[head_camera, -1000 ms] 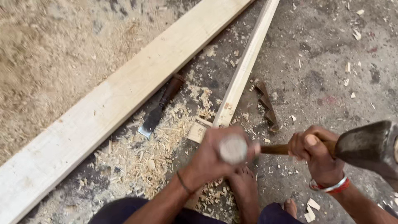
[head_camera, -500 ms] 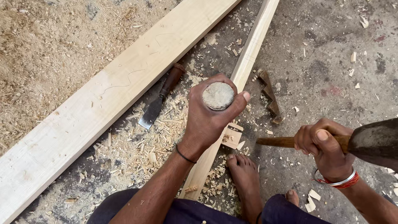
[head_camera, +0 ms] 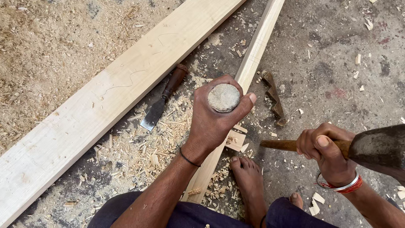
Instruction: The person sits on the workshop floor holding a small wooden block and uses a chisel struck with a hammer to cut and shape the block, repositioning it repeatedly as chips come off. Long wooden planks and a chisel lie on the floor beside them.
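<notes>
My left hand (head_camera: 211, 122) is wrapped around an upright chisel whose round worn handle top (head_camera: 223, 98) faces the camera. The chisel stands over a notch (head_camera: 235, 139) cut in a narrow wooden strip (head_camera: 253, 59) that runs up to the top edge. My right hand (head_camera: 325, 150) grips the wooden handle (head_camera: 278, 145) of a hammer with a dark metal head (head_camera: 377, 147), held off to the right of the chisel and apart from it. A bare foot (head_camera: 249, 185) rests on the strip's near end.
A wide pale plank (head_camera: 105, 93) lies diagonally at left. A second chisel (head_camera: 162, 99) with a dark handle lies between plank and strip. A zigzag dark wood piece (head_camera: 272, 97) lies right of the strip. Shavings and chips cover the concrete floor; sawdust heaps at upper left.
My left hand with the chisel rose up the strip from the near end and has held still since half a second ago. The hammer stays low at the right.
</notes>
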